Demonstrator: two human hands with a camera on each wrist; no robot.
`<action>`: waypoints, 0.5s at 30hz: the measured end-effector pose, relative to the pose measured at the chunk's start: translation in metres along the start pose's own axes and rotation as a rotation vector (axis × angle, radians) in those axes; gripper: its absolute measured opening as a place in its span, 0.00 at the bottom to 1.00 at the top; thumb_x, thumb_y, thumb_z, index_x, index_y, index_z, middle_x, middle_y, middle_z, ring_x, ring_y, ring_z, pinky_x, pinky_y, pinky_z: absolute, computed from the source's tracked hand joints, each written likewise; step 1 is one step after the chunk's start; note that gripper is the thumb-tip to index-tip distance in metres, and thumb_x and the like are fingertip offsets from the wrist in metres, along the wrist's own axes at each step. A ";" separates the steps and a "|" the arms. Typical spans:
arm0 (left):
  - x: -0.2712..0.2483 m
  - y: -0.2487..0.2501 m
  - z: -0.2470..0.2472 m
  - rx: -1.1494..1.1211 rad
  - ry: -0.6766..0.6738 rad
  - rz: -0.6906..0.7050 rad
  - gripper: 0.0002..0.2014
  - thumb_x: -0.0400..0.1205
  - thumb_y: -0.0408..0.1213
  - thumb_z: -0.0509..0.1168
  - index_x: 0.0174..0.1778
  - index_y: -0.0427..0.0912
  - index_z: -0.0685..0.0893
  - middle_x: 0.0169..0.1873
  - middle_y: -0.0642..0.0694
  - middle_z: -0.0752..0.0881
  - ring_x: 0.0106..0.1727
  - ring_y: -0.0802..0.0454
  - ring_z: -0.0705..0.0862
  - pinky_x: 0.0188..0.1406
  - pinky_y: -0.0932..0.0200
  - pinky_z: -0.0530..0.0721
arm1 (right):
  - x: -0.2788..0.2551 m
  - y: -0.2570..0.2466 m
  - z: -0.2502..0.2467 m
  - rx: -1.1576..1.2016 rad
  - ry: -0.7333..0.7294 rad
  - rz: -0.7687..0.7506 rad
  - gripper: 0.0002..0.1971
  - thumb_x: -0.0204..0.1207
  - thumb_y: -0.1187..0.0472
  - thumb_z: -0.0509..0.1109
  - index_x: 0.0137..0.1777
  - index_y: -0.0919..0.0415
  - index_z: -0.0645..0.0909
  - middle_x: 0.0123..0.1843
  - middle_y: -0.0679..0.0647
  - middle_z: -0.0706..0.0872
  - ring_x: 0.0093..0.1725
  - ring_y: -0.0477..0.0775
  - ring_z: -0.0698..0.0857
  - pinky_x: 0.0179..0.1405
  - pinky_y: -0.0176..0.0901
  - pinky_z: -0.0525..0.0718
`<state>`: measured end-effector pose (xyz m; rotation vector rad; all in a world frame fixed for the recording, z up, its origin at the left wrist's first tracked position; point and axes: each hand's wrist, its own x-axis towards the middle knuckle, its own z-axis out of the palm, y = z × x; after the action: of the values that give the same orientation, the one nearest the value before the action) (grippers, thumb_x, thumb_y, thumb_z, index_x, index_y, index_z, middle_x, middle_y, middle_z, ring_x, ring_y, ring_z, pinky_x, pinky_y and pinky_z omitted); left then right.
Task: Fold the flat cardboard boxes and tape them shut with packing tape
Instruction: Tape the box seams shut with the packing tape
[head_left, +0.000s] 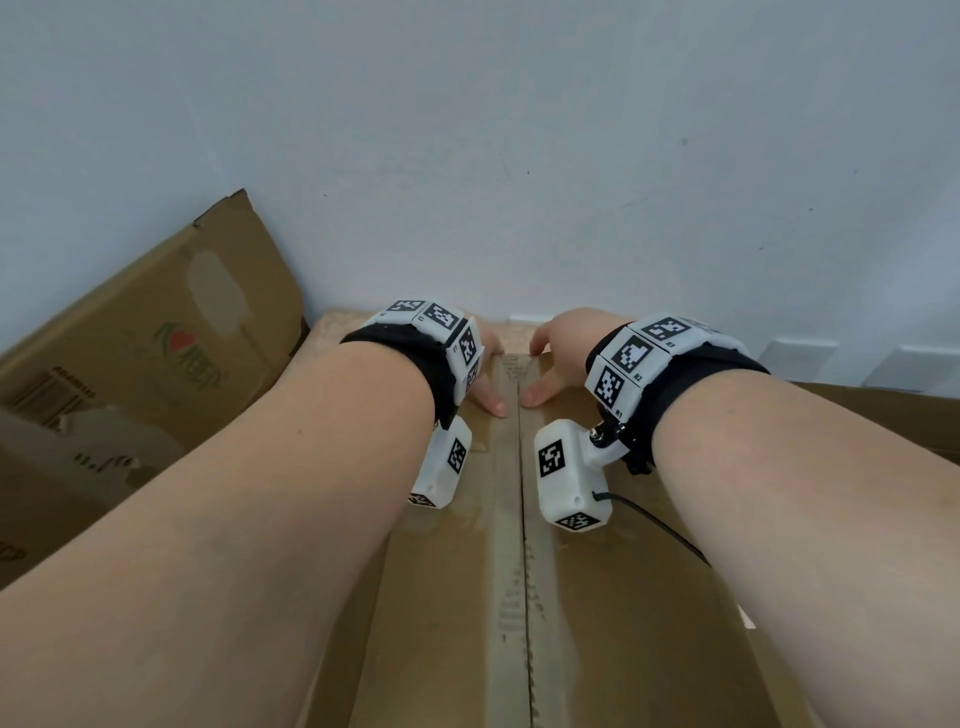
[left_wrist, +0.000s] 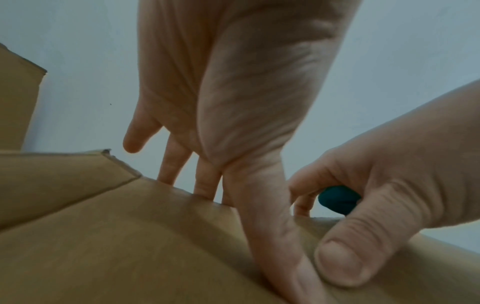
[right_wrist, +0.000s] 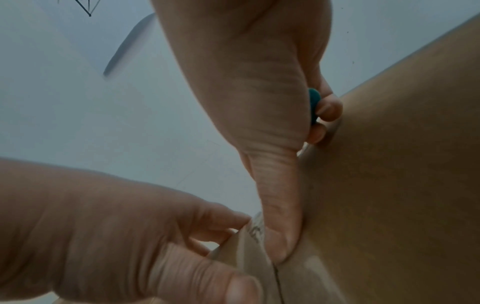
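Brown corrugated cardboard box (head_left: 597, 597), flaps closed, centre seam (head_left: 521, 545) running from 6 to 12 o'clock under clear packing tape (head_left: 506, 519). Left hand (head_left: 485, 384): thumb flat on the tape at 11 o'clock of the seam, fingers straight over the far edge. Right hand (head_left: 558, 353): thumb pressed at 1 o'clock, fingers curled. Wrist views only: a teal object (left_wrist: 337, 200) gripped in the right fingers, unidentifiable. Head view only: flattened cartons (head_left: 130, 364) at 9 o'clock against the white wall (head_left: 571, 156).
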<state>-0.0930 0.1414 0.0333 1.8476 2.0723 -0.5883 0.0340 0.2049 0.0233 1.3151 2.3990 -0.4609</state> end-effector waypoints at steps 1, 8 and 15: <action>0.007 -0.001 -0.003 0.009 0.011 -0.017 0.40 0.73 0.61 0.70 0.78 0.47 0.68 0.71 0.47 0.77 0.69 0.47 0.76 0.56 0.61 0.71 | 0.002 -0.001 -0.004 -0.058 -0.024 -0.001 0.36 0.68 0.34 0.73 0.73 0.53 0.75 0.68 0.55 0.81 0.67 0.58 0.79 0.55 0.48 0.72; 0.012 0.003 -0.016 0.018 -0.015 -0.007 0.31 0.82 0.59 0.57 0.76 0.43 0.73 0.71 0.44 0.77 0.70 0.46 0.76 0.61 0.59 0.72 | 0.025 -0.003 -0.009 -0.164 -0.002 -0.001 0.26 0.78 0.38 0.64 0.67 0.56 0.78 0.64 0.53 0.83 0.58 0.53 0.83 0.51 0.42 0.81; 0.019 0.009 -0.017 0.025 -0.026 -0.084 0.27 0.86 0.55 0.52 0.72 0.39 0.78 0.68 0.42 0.80 0.68 0.46 0.77 0.63 0.57 0.72 | 0.032 -0.008 -0.011 -0.199 0.089 0.014 0.15 0.82 0.53 0.64 0.61 0.59 0.85 0.56 0.54 0.87 0.55 0.57 0.86 0.46 0.44 0.77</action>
<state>-0.0859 0.1667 0.0377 1.7640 2.1434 -0.6591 0.0095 0.2287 0.0192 1.2873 2.4335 -0.1571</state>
